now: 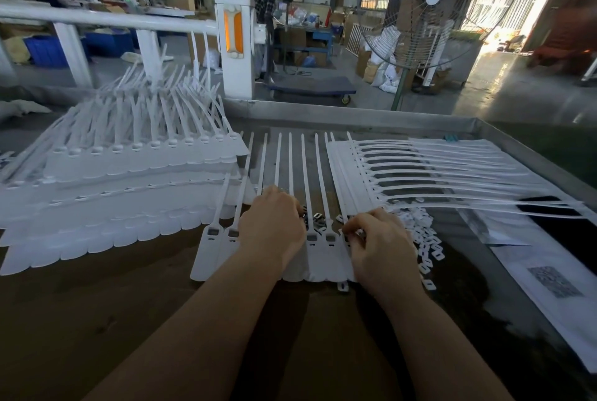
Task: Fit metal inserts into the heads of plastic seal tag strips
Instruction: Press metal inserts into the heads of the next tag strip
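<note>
The right hand (382, 249) has its fingers curled in a narrow pinch at the head end of the row of seal strips (318, 207); it seems to hold a small insert between thumb and forefinger, though the piece itself is too small to make out. The left hand (273, 226) lies knuckles-up over the middle of the same row, fingers bent down onto the strip heads (330, 238); whether it holds anything I cannot tell. Between the two hands a few dark metal inserts (318, 219) lie loose among the strips. The strips lie side by side, long axis running away from the person, flat tag ends nearest, and the open heads sit just left of the right fingertips, so the right hand is the nearer one for the next fit. The strips are white and thin, with small rectangular sockets. A scatter of white clips (426, 249) lies just right of the right hand.
</note>
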The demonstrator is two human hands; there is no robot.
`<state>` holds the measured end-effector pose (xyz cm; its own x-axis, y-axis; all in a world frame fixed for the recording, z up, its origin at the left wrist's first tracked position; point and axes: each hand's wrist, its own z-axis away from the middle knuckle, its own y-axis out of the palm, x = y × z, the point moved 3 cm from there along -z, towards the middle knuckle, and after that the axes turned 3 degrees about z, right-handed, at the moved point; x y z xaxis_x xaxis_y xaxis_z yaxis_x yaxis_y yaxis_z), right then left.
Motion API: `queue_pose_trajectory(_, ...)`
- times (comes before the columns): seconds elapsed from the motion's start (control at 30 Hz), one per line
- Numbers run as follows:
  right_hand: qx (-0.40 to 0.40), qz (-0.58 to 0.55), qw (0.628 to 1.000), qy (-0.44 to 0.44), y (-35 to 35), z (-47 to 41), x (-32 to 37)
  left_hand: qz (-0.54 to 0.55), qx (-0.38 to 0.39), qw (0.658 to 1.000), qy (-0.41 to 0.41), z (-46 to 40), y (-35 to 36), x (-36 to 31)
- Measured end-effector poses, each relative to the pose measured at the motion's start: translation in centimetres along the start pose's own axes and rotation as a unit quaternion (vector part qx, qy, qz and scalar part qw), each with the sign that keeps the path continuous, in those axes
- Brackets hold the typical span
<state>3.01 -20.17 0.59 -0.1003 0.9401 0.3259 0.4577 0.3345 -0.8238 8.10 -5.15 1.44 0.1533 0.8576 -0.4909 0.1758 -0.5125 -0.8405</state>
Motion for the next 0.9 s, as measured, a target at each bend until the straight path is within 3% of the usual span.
queue_pose_trajectory(0.53, 0.004, -0.002, 1.0, -0.001, -0.03, 0.06, -0.01, 0.004, 0.02, 1.0, 0.006, 0.24, -0.13, 0.16)
queue_pose_trajectory(0.9, -0.002, -0.005, 1.0, -0.002, -0.05, 0.02, 0.01, 0.113, 0.001, 0.993, -0.043, 0.2, 0.19, 0.69)
